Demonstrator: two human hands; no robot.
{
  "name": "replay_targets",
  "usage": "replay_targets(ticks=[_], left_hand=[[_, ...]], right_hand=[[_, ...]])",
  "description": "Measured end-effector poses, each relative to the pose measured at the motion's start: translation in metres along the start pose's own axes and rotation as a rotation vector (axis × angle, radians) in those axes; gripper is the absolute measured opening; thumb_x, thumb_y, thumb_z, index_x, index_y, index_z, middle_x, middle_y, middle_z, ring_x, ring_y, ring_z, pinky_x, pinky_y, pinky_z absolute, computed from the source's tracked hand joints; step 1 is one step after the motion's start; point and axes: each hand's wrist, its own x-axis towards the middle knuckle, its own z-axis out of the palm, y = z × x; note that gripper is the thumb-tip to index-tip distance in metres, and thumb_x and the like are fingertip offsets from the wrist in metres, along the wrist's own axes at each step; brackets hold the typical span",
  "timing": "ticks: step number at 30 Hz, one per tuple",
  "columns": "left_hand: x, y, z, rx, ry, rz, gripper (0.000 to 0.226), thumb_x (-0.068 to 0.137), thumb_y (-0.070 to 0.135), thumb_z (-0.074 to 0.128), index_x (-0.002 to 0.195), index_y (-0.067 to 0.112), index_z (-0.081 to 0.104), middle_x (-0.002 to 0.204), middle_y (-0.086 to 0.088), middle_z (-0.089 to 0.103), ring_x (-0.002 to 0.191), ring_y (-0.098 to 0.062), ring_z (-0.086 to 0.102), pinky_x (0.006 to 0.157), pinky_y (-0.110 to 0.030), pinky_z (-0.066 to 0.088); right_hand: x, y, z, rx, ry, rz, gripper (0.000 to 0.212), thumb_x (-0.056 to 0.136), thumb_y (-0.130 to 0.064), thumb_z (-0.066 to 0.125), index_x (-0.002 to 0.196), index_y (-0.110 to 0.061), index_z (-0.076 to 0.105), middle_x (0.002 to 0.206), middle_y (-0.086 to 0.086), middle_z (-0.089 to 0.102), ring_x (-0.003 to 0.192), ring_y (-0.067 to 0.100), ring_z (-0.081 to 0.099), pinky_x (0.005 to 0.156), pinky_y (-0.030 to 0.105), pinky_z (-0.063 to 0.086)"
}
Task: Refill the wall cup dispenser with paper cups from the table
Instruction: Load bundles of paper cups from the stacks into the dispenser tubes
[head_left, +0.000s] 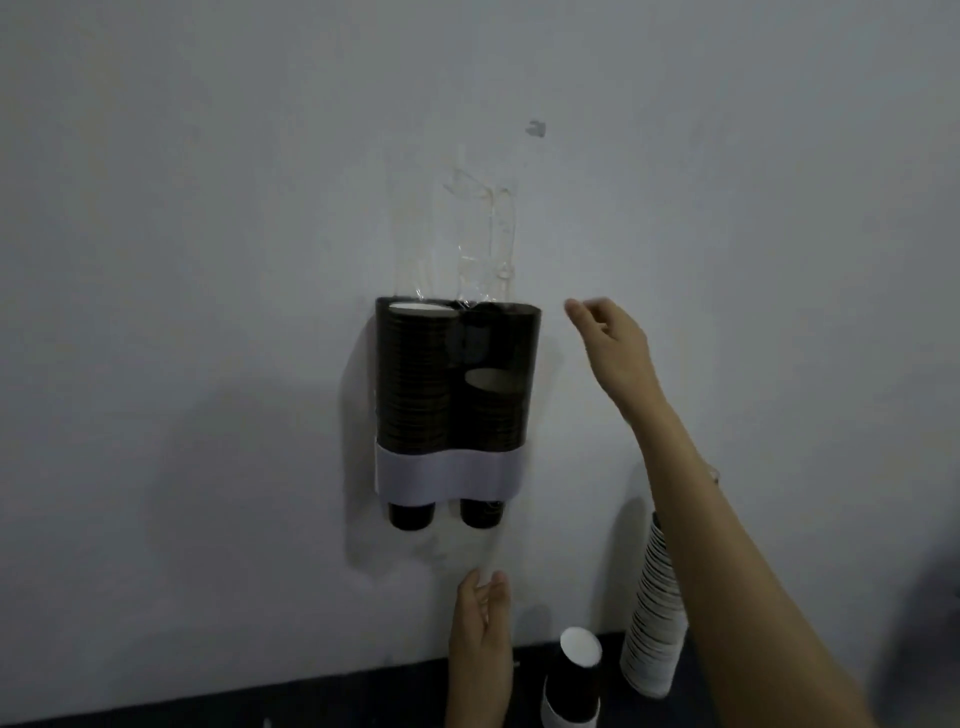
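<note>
A dark two-tube cup dispenser (457, 374) with a white band hangs on the pale wall. Its left tube is filled with dark cups to the top; the stack in the right tube (491, 405) reaches about halfway up. One cup bottom pokes out under each tube. My right hand (610, 340) hovers just right of the dispenser's top, fingers relaxed, holding nothing. My left hand (480, 623) is raised below the dispenser with straight fingers, empty. On the table, a short stack of dark cups (574, 680) stands upright and a tall stack (655, 613) leans against the wall.
Clear tape strips (483, 244) run up the wall above the dispenser. A small grey mark (536, 128) sits higher on the wall. The dark table edge (260, 696) runs along the bottom of the view.
</note>
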Motion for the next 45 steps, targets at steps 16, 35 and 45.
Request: replay_targets(ticks=[16,35,45], left_hand=[[0.045,-0.199,0.042,0.740,-0.230,-0.247,0.103,0.060,0.027,0.071,0.144,0.013,0.013,0.148,-0.008,0.032,0.136,-0.021,0.034,0.113,-0.035,0.031],[0.077,-0.243,0.066,1.024,-0.289,-0.153,0.088,0.078,0.043,0.058,0.145,0.015,0.009,0.157,0.000,0.011,0.145,-0.011,0.007,0.118,-0.037,-0.005],[0.078,-0.235,0.072,1.101,-0.325,-0.177,0.079,0.083,0.040,0.052,0.144,0.018,0.008,0.157,0.002,0.008,0.145,-0.012,0.008,0.119,-0.041,-0.002]], right_hand=[[-0.253,0.311,0.060,-0.001,-0.284,0.816,0.122,0.055,-0.021,0.085,0.148,-0.013,0.007,0.149,0.009,0.032,0.138,0.026,0.033,0.112,0.036,0.030],[-0.269,0.340,0.079,-0.086,-0.119,0.692,0.081,0.051,-0.033,0.087,0.120,-0.030,0.045,0.116,-0.004,0.046,0.097,-0.016,0.039,0.076,-0.002,0.034],[-0.254,0.317,0.073,0.000,-0.027,0.671,0.083,0.052,-0.022,0.088,0.115,-0.036,0.037,0.116,-0.003,0.042,0.090,-0.011,0.045,0.088,0.012,0.035]])
